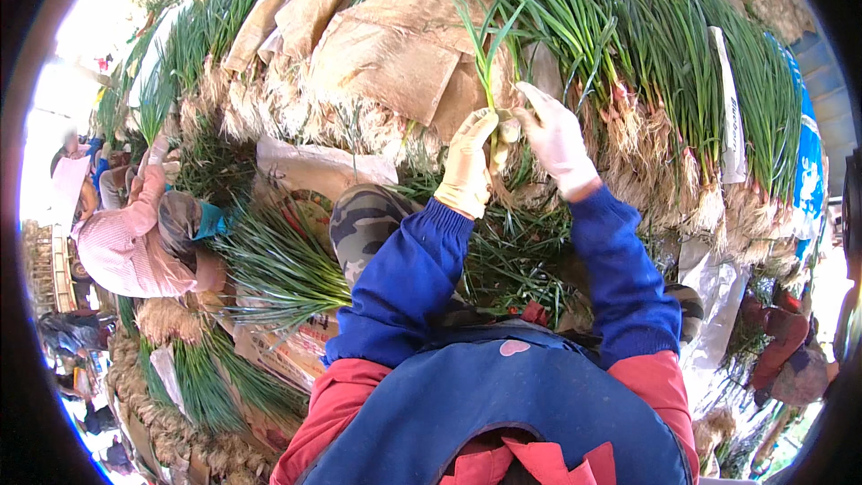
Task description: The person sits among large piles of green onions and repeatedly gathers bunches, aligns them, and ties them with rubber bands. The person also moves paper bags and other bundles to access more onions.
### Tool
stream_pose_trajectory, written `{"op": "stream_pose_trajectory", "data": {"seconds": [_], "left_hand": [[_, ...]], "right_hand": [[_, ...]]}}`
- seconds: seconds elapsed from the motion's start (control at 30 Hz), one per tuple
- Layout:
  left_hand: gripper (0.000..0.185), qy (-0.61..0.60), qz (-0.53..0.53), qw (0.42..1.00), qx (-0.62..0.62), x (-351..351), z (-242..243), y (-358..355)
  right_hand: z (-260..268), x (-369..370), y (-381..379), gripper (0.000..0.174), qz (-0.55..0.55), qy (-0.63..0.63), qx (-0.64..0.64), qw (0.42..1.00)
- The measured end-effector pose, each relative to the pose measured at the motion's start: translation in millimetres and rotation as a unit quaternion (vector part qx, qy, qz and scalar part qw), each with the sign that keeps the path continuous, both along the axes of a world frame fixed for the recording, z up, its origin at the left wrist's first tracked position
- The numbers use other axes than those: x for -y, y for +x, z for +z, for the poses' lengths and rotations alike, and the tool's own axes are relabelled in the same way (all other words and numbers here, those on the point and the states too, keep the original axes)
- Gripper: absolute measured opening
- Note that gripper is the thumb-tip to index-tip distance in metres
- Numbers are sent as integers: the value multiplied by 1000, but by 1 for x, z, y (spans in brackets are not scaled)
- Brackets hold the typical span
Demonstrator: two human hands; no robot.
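Note:
My left hand [469,165], in a yellowish glove, is closed around the lower stem of an upright green plant with long narrow leaves [486,60], perhaps a young garlic or onion. Pale roots hang just below the fingers. My right hand [555,138], in a whitish glove, is beside the stem, its fingers spread and the fingertips close to it; whether they touch it I cannot tell. Behind both hands lie piled plants with green leaves [572,7] and pale roots [623,118], partly under brown woven sacks [390,47].
A bundle of green plants [289,276] lies by my left knee, over printed sacking. Loose leaves [532,249] litter the ground between my legs. A person in a pink checked hood [128,242] sits at the left. Another person [784,350] is at the far right.

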State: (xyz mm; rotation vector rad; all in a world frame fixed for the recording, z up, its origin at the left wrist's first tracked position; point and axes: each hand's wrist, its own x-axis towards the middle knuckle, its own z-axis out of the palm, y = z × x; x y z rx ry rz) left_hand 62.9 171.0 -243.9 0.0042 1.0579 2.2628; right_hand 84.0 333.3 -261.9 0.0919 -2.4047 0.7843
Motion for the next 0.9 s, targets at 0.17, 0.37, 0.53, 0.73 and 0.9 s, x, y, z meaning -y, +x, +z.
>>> {"op": "stream_pose_trajectory", "data": {"seconds": [0.17, 0.37, 0.53, 0.73, 0.9], "left_hand": [[25, 10, -25, 999, 19, 12, -13, -11], [14, -8, 0, 1000, -19, 0, -33, 1], [13, -3, 8, 1000, 4, -9, -30, 7], [13, -62, 10, 998, 12, 2, -20, 1], [17, -66, -8, 998, -11, 5, -22, 1]], "right_hand": [[-12, -4, -19, 24, -129, 90, 225, 962], [29, 19, 57, 11, -115, 43, 125, 985], [19, 37, 84, 13, -35, 39, 37, 998], [-9, -6, 5, 26, -151, 110, 150, 971], [-9, -15, 15, 24, -150, 97, 180, 967]]}}
